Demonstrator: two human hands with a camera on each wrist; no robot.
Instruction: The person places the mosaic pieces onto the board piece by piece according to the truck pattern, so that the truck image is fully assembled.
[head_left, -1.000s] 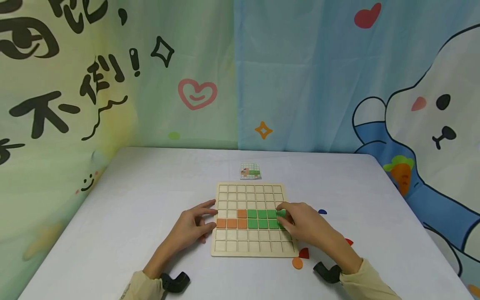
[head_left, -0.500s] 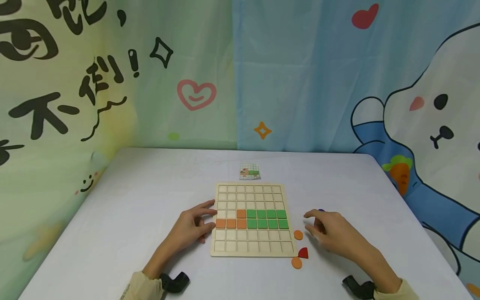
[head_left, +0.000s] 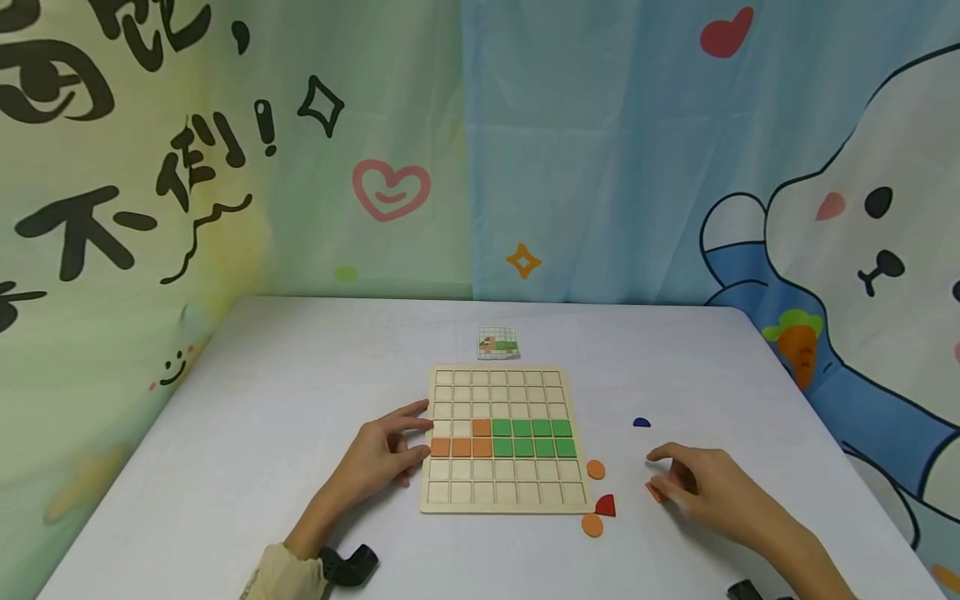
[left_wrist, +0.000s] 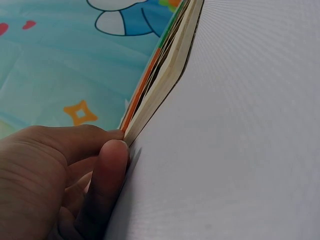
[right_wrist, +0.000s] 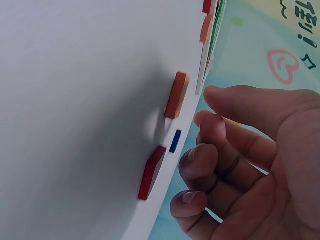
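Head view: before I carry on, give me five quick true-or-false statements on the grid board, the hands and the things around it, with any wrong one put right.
1. The left hand touches the edge of the grid board. True.
2. Six orange tiles sit in the grid board. False: there are four.
3. Eight green tiles sit in the grid board. True.
4. The blue piece lies on the grid board. False: it lies on the table, off to the right.
5. The right hand holds the picture card. False: the card lies beyond the grid board, apart from both hands.
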